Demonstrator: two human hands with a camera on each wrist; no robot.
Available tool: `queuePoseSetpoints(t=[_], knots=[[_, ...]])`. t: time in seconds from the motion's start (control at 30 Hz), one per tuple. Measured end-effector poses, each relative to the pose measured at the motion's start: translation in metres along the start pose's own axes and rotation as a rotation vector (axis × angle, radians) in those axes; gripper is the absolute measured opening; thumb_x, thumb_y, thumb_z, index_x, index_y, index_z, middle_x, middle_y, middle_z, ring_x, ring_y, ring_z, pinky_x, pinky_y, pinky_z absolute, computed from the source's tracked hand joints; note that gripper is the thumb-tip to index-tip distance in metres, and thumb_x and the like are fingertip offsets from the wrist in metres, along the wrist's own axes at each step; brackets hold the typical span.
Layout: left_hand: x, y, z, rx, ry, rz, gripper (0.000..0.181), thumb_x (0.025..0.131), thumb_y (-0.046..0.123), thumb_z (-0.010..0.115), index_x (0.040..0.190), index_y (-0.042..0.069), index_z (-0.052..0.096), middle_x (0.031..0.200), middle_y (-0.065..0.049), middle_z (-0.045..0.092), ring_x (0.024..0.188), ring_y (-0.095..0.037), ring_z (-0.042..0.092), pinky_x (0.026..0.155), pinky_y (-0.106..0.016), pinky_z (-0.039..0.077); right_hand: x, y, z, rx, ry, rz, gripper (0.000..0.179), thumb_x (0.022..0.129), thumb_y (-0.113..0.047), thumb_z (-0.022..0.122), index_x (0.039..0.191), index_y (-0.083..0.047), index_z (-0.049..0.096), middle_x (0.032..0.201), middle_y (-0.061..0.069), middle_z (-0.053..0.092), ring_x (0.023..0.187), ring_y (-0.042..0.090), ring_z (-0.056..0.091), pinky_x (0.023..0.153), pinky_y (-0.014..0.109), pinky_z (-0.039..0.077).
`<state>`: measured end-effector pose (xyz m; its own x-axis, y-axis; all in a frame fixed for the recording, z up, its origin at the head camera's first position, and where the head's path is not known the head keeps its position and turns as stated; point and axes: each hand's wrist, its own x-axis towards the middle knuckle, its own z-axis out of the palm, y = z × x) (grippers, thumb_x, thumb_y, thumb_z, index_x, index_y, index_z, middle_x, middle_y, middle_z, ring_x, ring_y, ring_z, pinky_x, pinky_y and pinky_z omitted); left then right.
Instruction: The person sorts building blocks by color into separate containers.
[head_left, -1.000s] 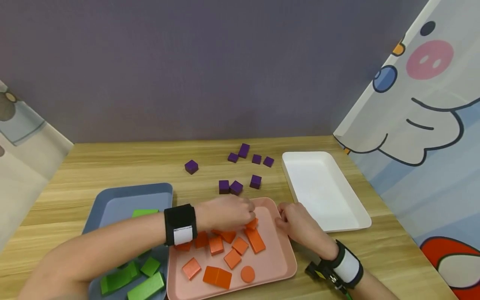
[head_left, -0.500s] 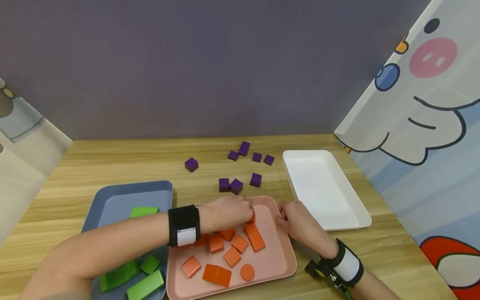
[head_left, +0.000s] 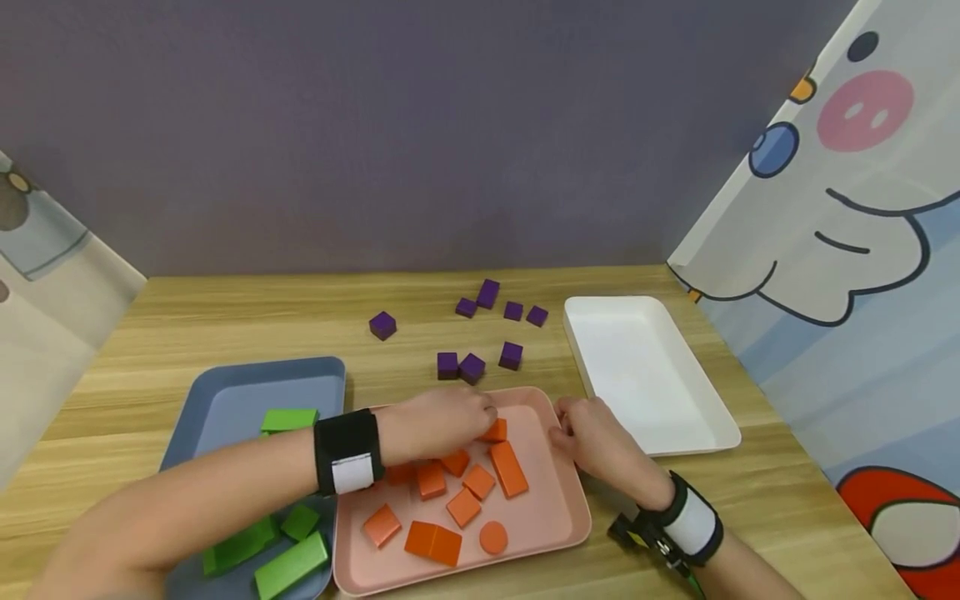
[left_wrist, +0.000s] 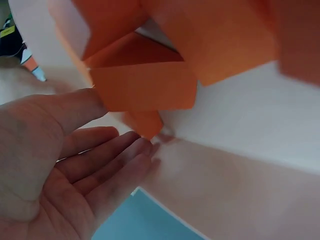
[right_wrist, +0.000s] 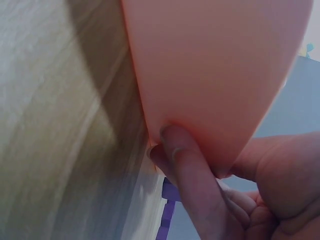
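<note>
In the head view my left hand (head_left: pixel 438 421) reaches over the back of the pink tray (head_left: pixel 551 533), which holds several orange blocks (head_left: pixel 510 469). An orange block (head_left: pixel 495 431) shows beside its fingertips. From the left wrist, the thumb touches the side of an orange block (left_wrist: pixel 145 87), and the extended fingers (left_wrist: pixel 107 160) lie below, near a smaller orange piece (left_wrist: pixel 145 123). Nothing is gripped there. My right hand (head_left: pixel 596 433) pinches the tray's right wall; the right wrist view has its fingers (right_wrist: pixel 192 175) pressed on the outer wall and the thumb over the rim.
A blue-grey tray (head_left: pixel 225 400) with green blocks (head_left: pixel 292 567) stands left, partly under my left forearm. Behind the pink tray several purple blocks (head_left: pixel 472 367) lie scattered on the wooden table (head_left: pixel 262 312). A white tray (head_left: pixel 645 367) sits at the right, close to my right hand.
My left hand has shifted slightly left, uncovering more of the orange block by its fingertips. That block has moved a little back and left. My right hand keeps its hold on the tray.
</note>
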<state>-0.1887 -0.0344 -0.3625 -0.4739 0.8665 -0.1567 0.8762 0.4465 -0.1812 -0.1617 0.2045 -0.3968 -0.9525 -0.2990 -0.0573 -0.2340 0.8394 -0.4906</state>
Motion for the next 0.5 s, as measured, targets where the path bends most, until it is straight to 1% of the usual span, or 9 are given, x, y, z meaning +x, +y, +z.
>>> queuePoseSetpoints(t=[0.1,0.27,0.37,0.43,0.5], knots=[[-0.011,0.0,-0.004,0.0,0.012,-0.011,0.019,0.097,0.017,0.063,0.114,0.017,0.07,0.108,0.003,0.07,0.092,-0.013,0.063,0.083,-0.024,0.056,0.0,0.0,-0.001,0.002,0.003,-0.006,0.017,0.088,-0.007,0.066,0.074,-0.01,0.057,0.05,-0.007,0.041,0.045,0.006,0.042,0.042,0.019,0.031],[-0.032,0.006,-0.009,0.023,0.074,0.013,0.018,0.094,0.014,0.066,0.11,0.019,0.07,0.103,0.003,0.069,0.091,-0.013,0.062,0.082,-0.025,0.056,0.0,0.0,-0.002,-0.004,0.002,-0.011,0.017,0.088,-0.006,0.066,0.074,-0.009,0.056,0.05,-0.006,0.041,0.045,0.007,0.042,0.043,0.02,0.031],[-0.044,0.015,-0.012,0.041,0.1,0.028,0.015,0.091,0.016,0.069,0.105,0.022,0.07,0.098,0.004,0.068,0.087,-0.011,0.06,0.078,-0.023,0.054,0.001,0.0,-0.002,-0.011,-0.004,-0.008,0.018,0.088,-0.007,0.066,0.073,-0.01,0.056,0.051,-0.006,0.041,0.046,0.008,0.042,0.043,0.02,0.031],[-0.049,0.024,-0.014,0.046,0.103,0.038,0.016,0.089,0.029,0.072,0.104,0.023,0.069,0.095,0.006,0.066,0.086,-0.011,0.058,0.075,-0.021,0.053,0.001,-0.001,-0.002,-0.017,-0.006,-0.006,0.019,0.088,-0.007,0.066,0.072,-0.01,0.055,0.052,-0.006,0.04,0.046,0.008,0.042,0.043,0.02,0.03],[-0.052,0.034,-0.017,0.044,0.12,0.062,0.017,0.089,0.032,0.073,0.102,0.023,0.068,0.093,0.007,0.066,0.084,-0.01,0.059,0.075,-0.02,0.052,0.002,0.0,-0.002,-0.023,-0.007,-0.01,0.02,0.088,-0.008,0.066,0.072,-0.011,0.055,0.052,-0.006,0.039,0.046,0.008,0.042,0.044,0.02,0.03]])
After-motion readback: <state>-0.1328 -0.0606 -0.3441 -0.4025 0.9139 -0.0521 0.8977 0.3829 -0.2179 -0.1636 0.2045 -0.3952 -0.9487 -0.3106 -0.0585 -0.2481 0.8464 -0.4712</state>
